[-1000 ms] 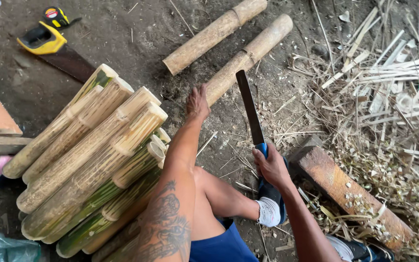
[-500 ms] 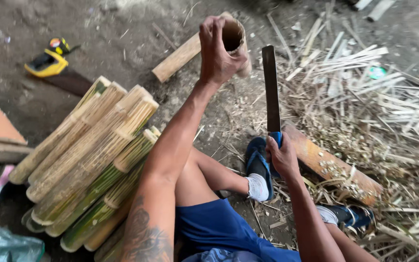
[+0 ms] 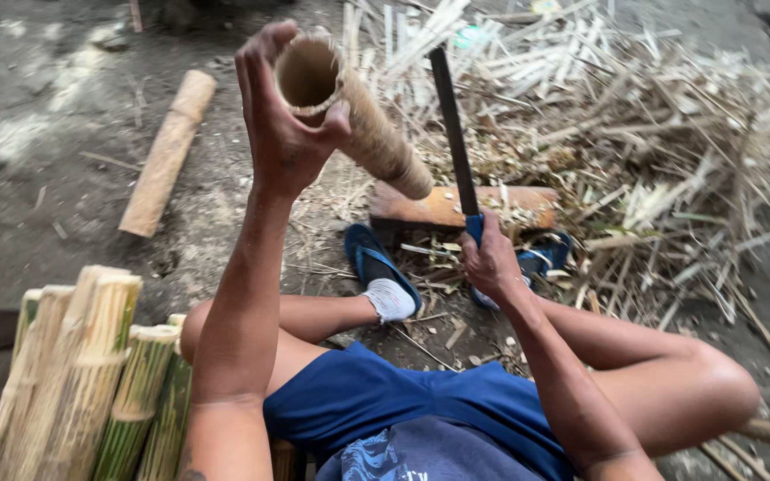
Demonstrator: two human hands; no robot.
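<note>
Split bamboo (image 3: 73, 374) is stacked nearest, at the person's left. The right hand (image 3: 492, 263) has its fingers wrapped tight around a machete (image 3: 453, 134), blade upright. The left hand (image 3: 282, 116) holds a hollow tube (image 3: 358, 116) raised, fingers curled over its open rim. A block (image 3: 465, 207) lies beyond the feet, then scraps (image 3: 652, 134).

bamboo tube (image 3: 363, 116): pale tan outside, darker brown in its hollow, held in my left hand (image 3: 282, 116)
blade (image 3: 453, 125): dark grey, with a blue grip in my right hand (image 3: 492, 263)
sandals (image 3: 383, 264): blue, just below the tube
block (image 3: 456, 205): orange-brown
split bamboo (image 3: 73, 374): green and straw-yellow stripes
shorts (image 3: 385, 405): blue
</note>
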